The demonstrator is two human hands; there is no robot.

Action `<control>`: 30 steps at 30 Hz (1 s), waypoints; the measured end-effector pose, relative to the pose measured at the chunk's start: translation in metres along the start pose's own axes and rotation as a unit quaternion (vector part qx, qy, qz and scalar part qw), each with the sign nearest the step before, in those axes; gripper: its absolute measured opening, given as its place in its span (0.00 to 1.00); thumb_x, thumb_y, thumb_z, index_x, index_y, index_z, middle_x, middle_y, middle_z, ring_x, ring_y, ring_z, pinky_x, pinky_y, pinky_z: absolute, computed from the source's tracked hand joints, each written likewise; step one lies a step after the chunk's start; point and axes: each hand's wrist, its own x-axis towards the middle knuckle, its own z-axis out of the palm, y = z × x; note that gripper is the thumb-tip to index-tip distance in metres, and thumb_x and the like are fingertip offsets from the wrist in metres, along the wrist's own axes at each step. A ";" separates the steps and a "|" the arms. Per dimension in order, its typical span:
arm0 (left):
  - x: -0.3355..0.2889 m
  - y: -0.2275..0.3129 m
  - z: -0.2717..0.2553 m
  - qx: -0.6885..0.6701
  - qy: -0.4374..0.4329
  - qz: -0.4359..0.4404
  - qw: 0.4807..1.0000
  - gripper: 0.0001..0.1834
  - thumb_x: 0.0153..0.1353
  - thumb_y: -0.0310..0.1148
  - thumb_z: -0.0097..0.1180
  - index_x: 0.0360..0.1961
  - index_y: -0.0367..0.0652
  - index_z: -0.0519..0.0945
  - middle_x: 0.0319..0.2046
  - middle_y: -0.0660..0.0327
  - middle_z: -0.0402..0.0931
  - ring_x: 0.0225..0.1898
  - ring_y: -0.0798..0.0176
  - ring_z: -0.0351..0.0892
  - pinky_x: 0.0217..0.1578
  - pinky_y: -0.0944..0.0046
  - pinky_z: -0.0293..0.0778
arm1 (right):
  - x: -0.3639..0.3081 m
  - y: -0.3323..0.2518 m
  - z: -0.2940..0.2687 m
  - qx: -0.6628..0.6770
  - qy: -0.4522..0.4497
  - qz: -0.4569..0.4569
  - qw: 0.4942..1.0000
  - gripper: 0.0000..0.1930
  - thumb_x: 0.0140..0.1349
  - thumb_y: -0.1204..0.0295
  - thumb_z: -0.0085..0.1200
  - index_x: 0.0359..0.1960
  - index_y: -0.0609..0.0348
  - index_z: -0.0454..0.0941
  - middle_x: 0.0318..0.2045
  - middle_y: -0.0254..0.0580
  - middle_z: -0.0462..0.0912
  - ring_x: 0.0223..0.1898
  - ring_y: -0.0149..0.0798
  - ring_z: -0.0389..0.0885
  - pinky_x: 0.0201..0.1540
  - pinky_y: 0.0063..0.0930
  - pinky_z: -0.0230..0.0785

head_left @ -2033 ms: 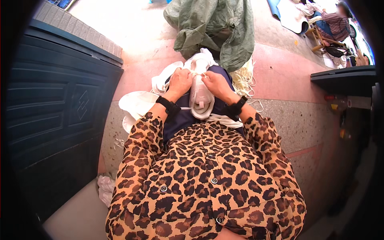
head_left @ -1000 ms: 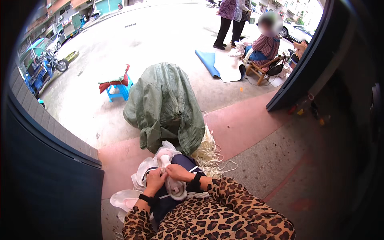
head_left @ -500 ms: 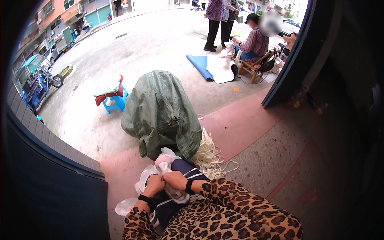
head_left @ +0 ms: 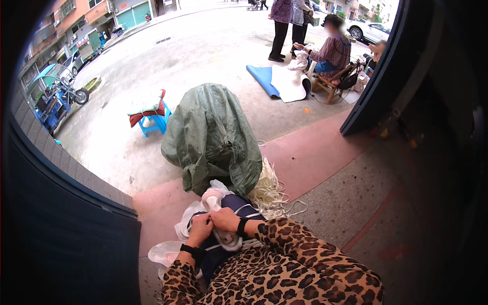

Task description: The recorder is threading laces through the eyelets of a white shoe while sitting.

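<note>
A pale white-and-pink shoe [head_left: 227,241] lies across my lap on dark navy cloth [head_left: 216,258] with white stripes. My right hand [head_left: 225,219] is closed over the middle of the shoe, knuckles up. From the left, my left hand [head_left: 201,228] meets it with thumb and fingers pinched together. What lies between those fingertips is too small to make out. Thin translucent white plastic [head_left: 165,252] spreads beside my left wrist, and more of it lies beyond the shoe. A large green woven sack [head_left: 211,134] stands just past my lap.
A heap of cream laces [head_left: 272,192] spills right of the sack. A blue stool [head_left: 156,124] bearing cushions stands farther left. Dark doors [head_left: 71,218] flank the doorway. Outside, a seated person [head_left: 330,51] is beside a blue-and-white sheet [head_left: 287,84], and others stand near. A blue three-wheeler [head_left: 53,101] is parked left.
My view has shifted a little, so the surroundings sit farther right in the picture. My left fingertips have moved slightly along the shoe; both hands stay close together over it.
</note>
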 end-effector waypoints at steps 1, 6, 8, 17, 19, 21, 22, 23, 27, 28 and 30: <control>-0.007 0.000 0.002 0.045 0.052 0.029 0.997 0.10 0.46 0.31 0.52 0.33 0.43 0.76 0.29 0.51 0.75 0.34 0.47 0.72 0.37 0.55 0.67 | -0.003 0.001 -0.004 0.001 0.003 0.000 1.000 0.07 0.49 0.70 0.45 0.24 0.60 0.72 0.17 0.45 0.75 0.20 0.46 0.77 0.21 0.36 0.69; -0.041 0.050 -0.004 0.148 0.060 0.151 0.976 0.17 0.43 0.30 0.56 0.39 0.47 0.76 0.41 0.58 0.70 0.45 0.49 0.63 0.43 0.57 0.64 | -0.069 0.000 -0.056 0.064 -0.156 -0.103 0.980 0.09 0.55 0.67 0.42 0.28 0.60 0.67 0.19 0.48 0.74 0.22 0.45 0.76 0.22 0.36 0.66; -0.055 0.072 -0.005 0.165 0.063 0.218 0.960 0.13 0.44 0.30 0.55 0.35 0.47 0.77 0.35 0.57 0.73 0.39 0.50 0.68 0.38 0.56 0.66 | -0.092 -0.005 -0.065 0.283 -0.110 -0.105 0.947 0.10 0.57 0.66 0.39 0.31 0.61 0.67 0.21 0.51 0.73 0.22 0.45 0.75 0.23 0.35 0.65; -0.029 0.178 -0.001 -0.127 -0.039 0.332 0.934 0.06 0.54 0.25 0.49 0.33 0.37 0.72 0.24 0.50 0.73 0.26 0.48 0.73 0.26 0.59 0.69 | -0.075 0.031 -0.101 0.721 0.015 0.359 0.593 0.07 0.56 0.68 0.42 0.22 0.52 0.68 0.11 0.24 0.60 0.09 0.21 0.53 0.10 0.15 0.44; -0.024 0.165 0.000 -0.187 0.003 0.266 0.946 0.08 0.54 0.26 0.49 0.36 0.37 0.71 0.26 0.51 0.73 0.26 0.50 0.74 0.25 0.61 0.69 | -0.069 0.036 -0.085 0.665 0.051 0.270 0.695 0.07 0.58 0.67 0.44 0.28 0.54 0.73 0.15 0.24 0.65 0.15 0.18 0.57 0.18 0.12 0.52; -0.024 0.121 -0.002 -0.172 0.084 0.082 0.978 0.07 0.56 0.29 0.50 0.33 0.36 0.72 0.23 0.51 0.72 0.22 0.60 0.73 0.23 0.66 0.67 | -0.062 0.013 -0.080 0.686 0.017 0.284 0.670 0.09 0.59 0.66 0.46 0.34 0.55 0.75 0.17 0.23 0.68 0.18 0.17 0.60 0.25 0.12 0.56; -0.024 0.114 -0.010 -0.178 0.110 0.034 0.977 0.08 0.56 0.30 0.49 0.32 0.35 0.73 0.19 0.55 0.72 0.18 0.65 0.70 0.21 0.68 0.67 | -0.065 0.018 -0.078 0.687 -0.010 0.230 0.689 0.11 0.60 0.64 0.47 0.38 0.57 0.75 0.21 0.23 0.71 0.21 0.18 0.62 0.29 0.12 0.56; -0.027 0.100 -0.010 -0.168 0.185 0.034 0.968 0.09 0.57 0.31 0.49 0.32 0.35 0.74 0.18 0.63 0.71 0.17 0.72 0.67 0.20 0.73 0.64 | -0.061 0.007 -0.076 0.654 0.001 0.234 0.719 0.13 0.60 0.66 0.47 0.41 0.59 0.74 0.29 0.26 0.75 0.26 0.18 0.67 0.31 0.11 0.58; -0.042 0.094 -0.012 -0.385 0.128 -0.156 0.901 0.11 0.59 0.33 0.48 0.33 0.34 0.74 0.21 0.70 0.70 0.20 0.79 0.64 0.21 0.80 0.60 | -0.050 -0.015 -0.077 0.693 -0.016 0.226 0.685 0.14 0.61 0.69 0.46 0.43 0.65 0.73 0.36 0.32 0.76 0.36 0.20 0.71 0.39 0.13 0.63; -0.042 0.097 -0.013 -0.402 0.132 -0.149 0.894 0.11 0.59 0.34 0.48 0.34 0.34 0.75 0.21 0.71 0.69 0.20 0.82 0.63 0.20 0.81 0.58 | -0.047 -0.018 -0.076 0.692 -0.024 0.222 0.687 0.14 0.61 0.69 0.46 0.44 0.66 0.73 0.36 0.32 0.76 0.36 0.21 0.71 0.39 0.13 0.63; -0.039 0.090 -0.007 -0.383 0.151 -0.137 0.901 0.11 0.58 0.33 0.49 0.32 0.33 0.75 0.20 0.68 0.71 0.20 0.80 0.64 0.20 0.78 0.60 | -0.041 -0.021 -0.071 0.688 -0.030 0.211 0.694 0.15 0.60 0.68 0.47 0.44 0.66 0.72 0.36 0.33 0.76 0.36 0.22 0.71 0.39 0.13 0.63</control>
